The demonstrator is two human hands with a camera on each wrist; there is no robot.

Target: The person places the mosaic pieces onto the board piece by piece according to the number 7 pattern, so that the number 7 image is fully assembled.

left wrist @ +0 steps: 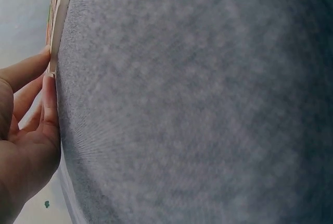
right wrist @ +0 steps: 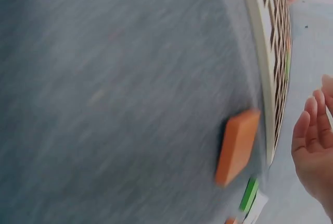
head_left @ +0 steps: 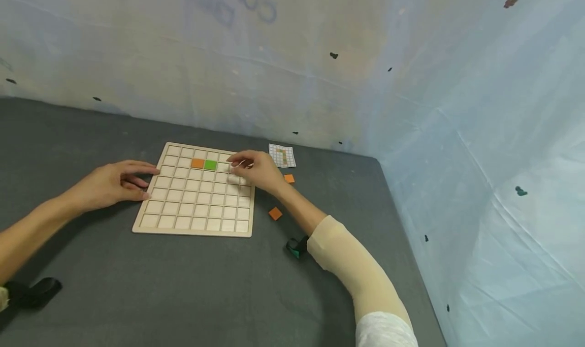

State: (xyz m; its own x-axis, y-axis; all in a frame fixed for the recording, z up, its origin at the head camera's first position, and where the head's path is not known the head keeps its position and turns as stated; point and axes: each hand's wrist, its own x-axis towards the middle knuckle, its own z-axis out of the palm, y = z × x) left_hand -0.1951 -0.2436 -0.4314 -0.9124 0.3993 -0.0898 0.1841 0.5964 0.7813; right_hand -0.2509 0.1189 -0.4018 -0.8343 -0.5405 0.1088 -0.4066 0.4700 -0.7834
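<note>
A pale wooden grid board (head_left: 175,194) lies on the dark table. Side by side in one of its upper rows sit an orange tile (head_left: 197,163) and a green tile (head_left: 210,165). My left hand (head_left: 109,184) touches the board's left edge with thumb and fingertips, fingers mostly extended. Over the board's upper right part hovers my right hand (head_left: 259,171), thumb and fingers bent towards each other. Whether a tile is between those fingertips cannot be made out; the right wrist view shows the right hand (right wrist: 315,140) only partly.
Right of the board lie two loose orange tiles, one nearer (head_left: 275,214) and one farther (head_left: 289,178). A loose green tile (right wrist: 249,195) shows in the right wrist view. Behind them is a small printed pattern card (head_left: 282,155). Pale sheeting (head_left: 274,83) rises behind the table.
</note>
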